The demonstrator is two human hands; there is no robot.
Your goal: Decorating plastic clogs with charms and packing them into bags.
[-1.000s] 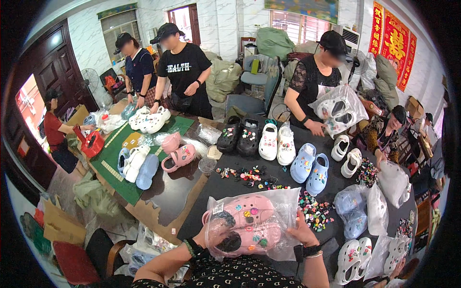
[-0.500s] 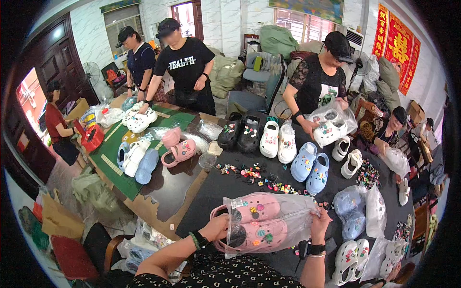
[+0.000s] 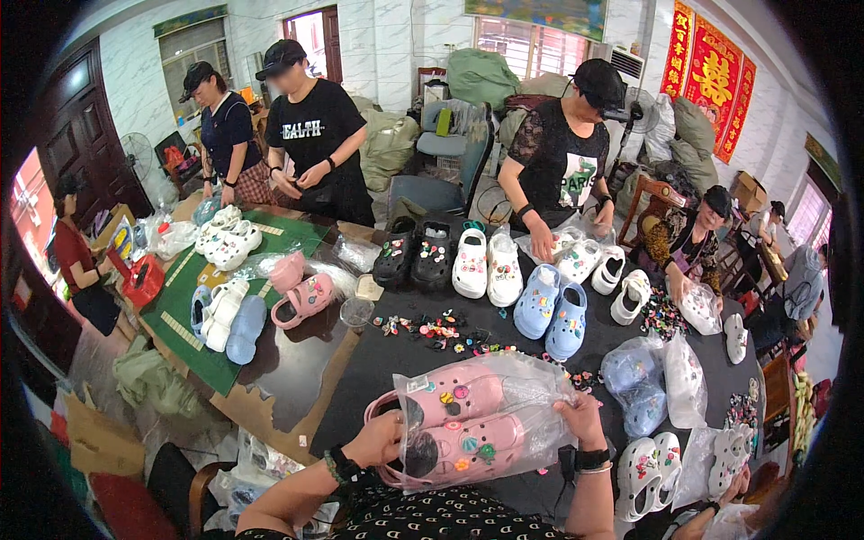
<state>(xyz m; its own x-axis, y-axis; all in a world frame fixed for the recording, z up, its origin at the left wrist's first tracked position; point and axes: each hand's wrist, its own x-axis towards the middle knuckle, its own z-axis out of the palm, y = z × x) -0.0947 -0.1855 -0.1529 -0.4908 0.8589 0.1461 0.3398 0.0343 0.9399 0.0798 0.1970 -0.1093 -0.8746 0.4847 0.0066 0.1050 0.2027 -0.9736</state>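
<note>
A pair of pink clogs [image 3: 481, 443] with colourful charms lies mostly inside a clear plastic bag [image 3: 537, 382] in front of me. Their heel ends stick out of the bag's left side. My left hand [image 3: 378, 438] is closed at the heels, by the bag's mouth. At the other end, my right hand [image 3: 580, 419] pinches the loose plastic. Loose charms [image 3: 450, 333] are strewn over the black tabletop just beyond the bag. Blue clogs [image 3: 552, 310] stand behind them, with white clogs [image 3: 487, 267] and black clogs [image 3: 412, 252] further left.
To the right lie bagged blue clogs [image 3: 641, 387] and white clogs [image 3: 636, 481]. On the green mat [image 3: 175, 328] at left are more clogs, beside a pink pair [image 3: 303, 300]. Several people work around the tables; one across handles bagged white clogs [image 3: 576, 258]. A chair [image 3: 184, 481] stands at lower left.
The view has swung right. My hands still hold the pink clogs and bag. The person across has lowered the bagged white clogs to the table; the one in the black T-shirt has drawn back an arm.
</note>
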